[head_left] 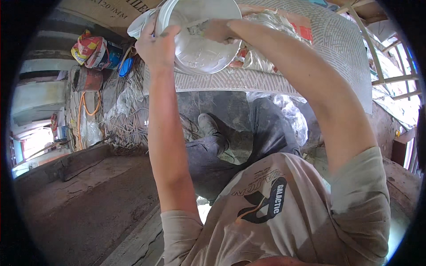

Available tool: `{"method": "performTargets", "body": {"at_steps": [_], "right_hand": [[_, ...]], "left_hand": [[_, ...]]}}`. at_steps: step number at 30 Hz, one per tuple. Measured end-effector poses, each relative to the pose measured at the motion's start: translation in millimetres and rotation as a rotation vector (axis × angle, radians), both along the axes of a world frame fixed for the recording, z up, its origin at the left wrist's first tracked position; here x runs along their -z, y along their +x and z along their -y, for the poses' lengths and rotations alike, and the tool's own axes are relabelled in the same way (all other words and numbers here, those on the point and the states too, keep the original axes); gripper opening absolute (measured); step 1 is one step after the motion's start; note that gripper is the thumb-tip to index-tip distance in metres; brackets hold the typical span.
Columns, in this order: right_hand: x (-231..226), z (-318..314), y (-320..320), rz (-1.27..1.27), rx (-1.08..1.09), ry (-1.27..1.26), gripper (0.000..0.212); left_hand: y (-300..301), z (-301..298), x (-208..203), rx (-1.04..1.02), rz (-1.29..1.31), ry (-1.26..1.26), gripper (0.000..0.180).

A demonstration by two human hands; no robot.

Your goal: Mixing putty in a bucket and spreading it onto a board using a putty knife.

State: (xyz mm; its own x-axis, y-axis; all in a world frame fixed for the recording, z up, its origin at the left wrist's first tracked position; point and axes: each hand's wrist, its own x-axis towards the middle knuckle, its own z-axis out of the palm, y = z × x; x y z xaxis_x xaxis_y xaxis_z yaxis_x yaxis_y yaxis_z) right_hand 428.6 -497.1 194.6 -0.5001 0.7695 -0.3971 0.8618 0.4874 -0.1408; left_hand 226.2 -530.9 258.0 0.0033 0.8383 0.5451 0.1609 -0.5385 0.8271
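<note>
A white plastic bucket (pixel 206 57) lies tipped over at the top middle, its round mouth turned toward me so that its inside shows. My left hand (pixel 160 44) is closed on the left side of its rim, with the thumb along the edge. Reaching in from the right, my right hand (pixel 222 31) is inside the bucket's mouth with its fingers curled. By those fingers is a small greyish patch (pixel 197 29); whether it is a tool or some paste, I cannot make out. Below the bucket is a pale board (pixel 204 81) with a combed, ridged surface.
Crumpled clear plastic (pixel 262 60) lies on the board right of the bucket. At the left are a red and yellow bag (pixel 86 46), a blue round object (pixel 126 67), an orange cable (pixel 81 111) and tangled wires (pixel 126 126). A cardboard box (pixel 100 15) stands behind.
</note>
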Motion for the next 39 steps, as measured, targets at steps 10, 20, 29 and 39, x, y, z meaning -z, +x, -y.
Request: {"method": "performTargets", "body": {"at_steps": [10, 20, 29, 39], "right_hand": [[-20.8, 72.9, -2.0, -0.819, 0.675, -0.537, 0.037], [-63.1, 51.6, -18.3, -0.160, 0.342, 0.366, 0.028], [-21.9, 40.6, -45.5, -0.126, 0.210, 0.558, 0.025], [-44.0, 50.0, -26.7, -0.040, 0.128, 0.452, 0.022]], "left_hand": [[-5.9, 21.1, -4.2, 0.015, -0.047, -0.002, 0.055], [-21.4, 5.7, -25.2, 0.056, 0.115, -0.204, 0.056], [-23.8, 3.1, -33.3, 0.088, 0.124, -0.231, 0.053], [-33.4, 2.5, -38.4, 0.090, 0.181, -0.319, 0.056]]}}
